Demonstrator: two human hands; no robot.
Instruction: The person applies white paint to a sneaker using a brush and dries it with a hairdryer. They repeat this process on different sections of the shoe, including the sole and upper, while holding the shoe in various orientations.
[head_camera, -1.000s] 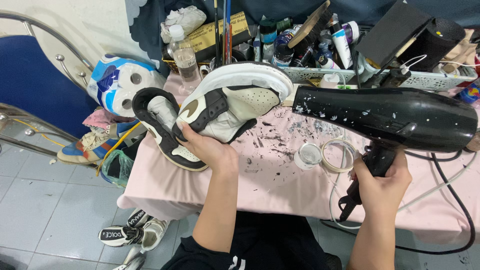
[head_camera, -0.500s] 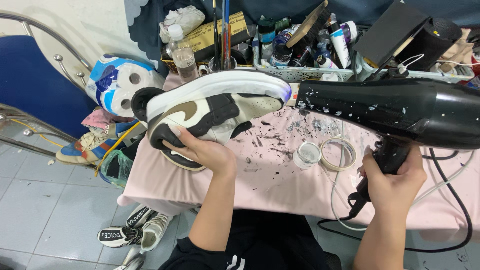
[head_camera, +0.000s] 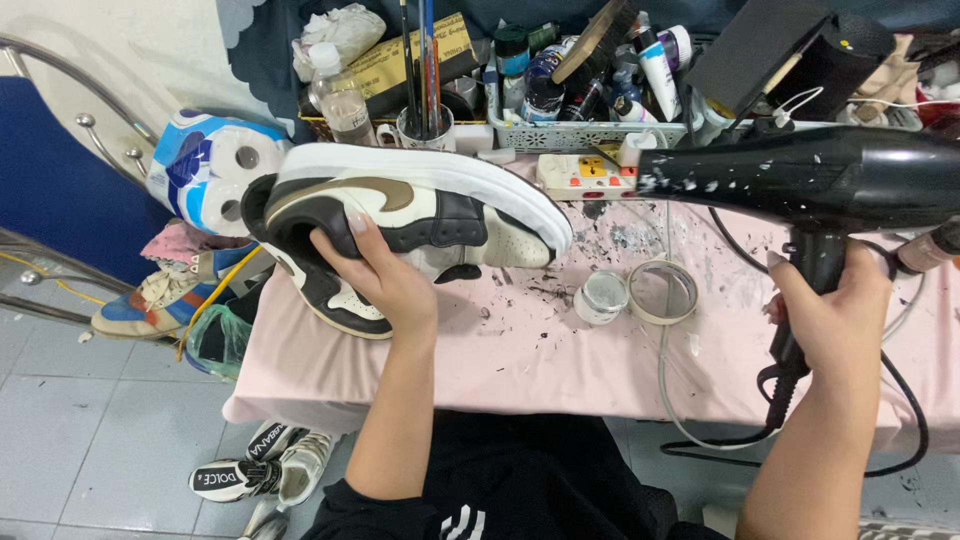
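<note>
Two hands at work over the pink counter (head_camera: 520, 350). Our left hand (head_camera: 385, 275) clasps the sneaker (head_camera: 410, 215) from below, its long axis lying left to right, white sole up, toe toward the dryer (head_camera: 820, 180). Our right hand (head_camera: 830, 320) is clenched round the dryer's handle, nozzle just right of the toe and level with it. Left grip is nearer the shoe. Against half a second back, the sneaker sits flatter and the dryer has closed in on the toe.
</note>
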